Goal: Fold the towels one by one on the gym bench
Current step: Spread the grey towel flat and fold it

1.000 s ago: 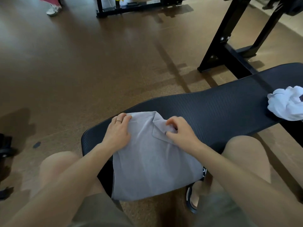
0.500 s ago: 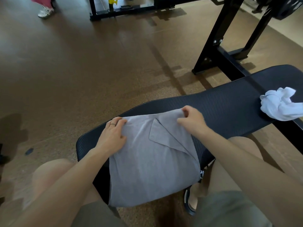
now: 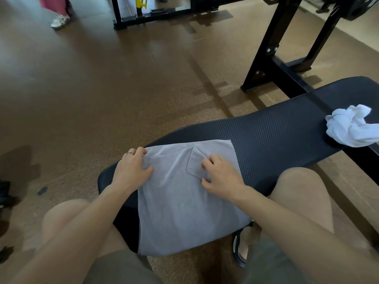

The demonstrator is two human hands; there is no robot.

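Observation:
A grey towel (image 3: pixel 180 206) lies across the near end of the black gym bench (image 3: pixel 272 140), its lower part hanging over the front edge between my knees. My left hand (image 3: pixel 131 171) presses flat on the towel's far left corner, a ring on one finger. A small turned-over flap sits near the towel's upper middle, and my right hand (image 3: pixel 221 177) rests on the towel with its fingers on that flap. A crumpled white towel (image 3: pixel 348 128) sits farther right on the bench.
A black steel rack frame (image 3: pixel 272 50) stands on the brown floor behind the bench. Another black frame base (image 3: pixel 153 15) lies at the far top. A person's leg and white shoe (image 3: pixel 58 21) are at the top left. My sandalled foot (image 3: pixel 242 244) is under the bench.
My right hand drew the towel's far right corner outward, spreading the top edge flat, then came back onto the small flap. My left hand stayed on the left corner.

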